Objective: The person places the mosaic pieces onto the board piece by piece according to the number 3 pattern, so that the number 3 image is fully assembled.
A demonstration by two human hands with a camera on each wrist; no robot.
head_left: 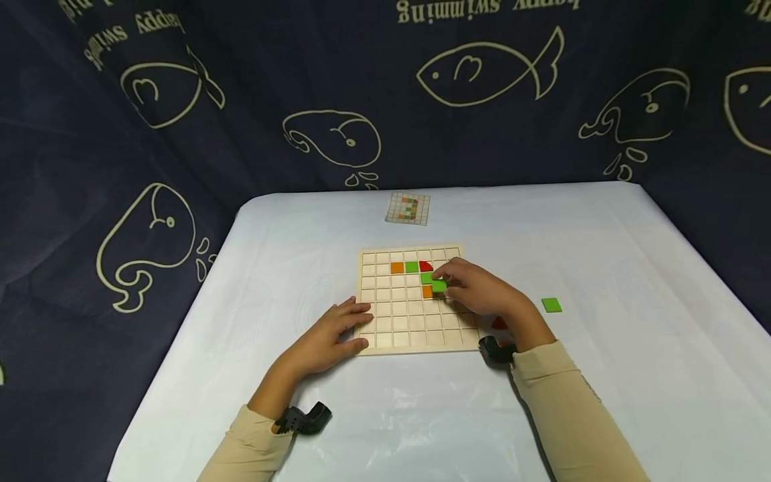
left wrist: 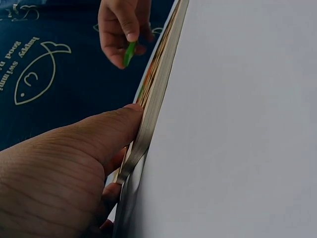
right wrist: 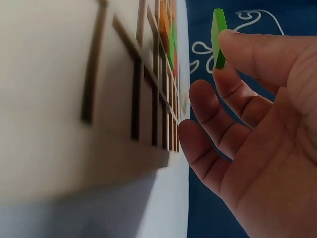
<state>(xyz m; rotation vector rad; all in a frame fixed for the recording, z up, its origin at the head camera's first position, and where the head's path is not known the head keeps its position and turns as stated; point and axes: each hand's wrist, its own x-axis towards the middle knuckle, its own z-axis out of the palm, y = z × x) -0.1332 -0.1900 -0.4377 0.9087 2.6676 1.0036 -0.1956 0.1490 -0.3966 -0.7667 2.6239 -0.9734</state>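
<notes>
Between thumb and fingertip my right hand point(head_left: 484, 289) pinches a small green square tile point(right wrist: 218, 39), held above the wooden grid board point(head_left: 400, 323). Its other fingers curl loosely beneath, clear of the tile. On the board an orange tile point(head_left: 397, 268), a green tile point(head_left: 411, 266) and a red rounded piece point(head_left: 425, 266) form a row. Below the red piece come another green tile point(head_left: 426, 277) and an orange tile point(head_left: 427, 292), partly covered by the held one. My left hand point(head_left: 328, 338) rests with spread fingers on the board's left edge, thumb at the near corner.
A card with a printed grid pattern point(head_left: 407, 209) lies beyond the board. Right of the right hand is a loose green tile point(head_left: 551, 305); a red piece point(head_left: 499, 323) is partly hidden by the wrist. A dark curtain point(head_left: 337, 73) hangs behind the white-covered table point(head_left: 632, 375).
</notes>
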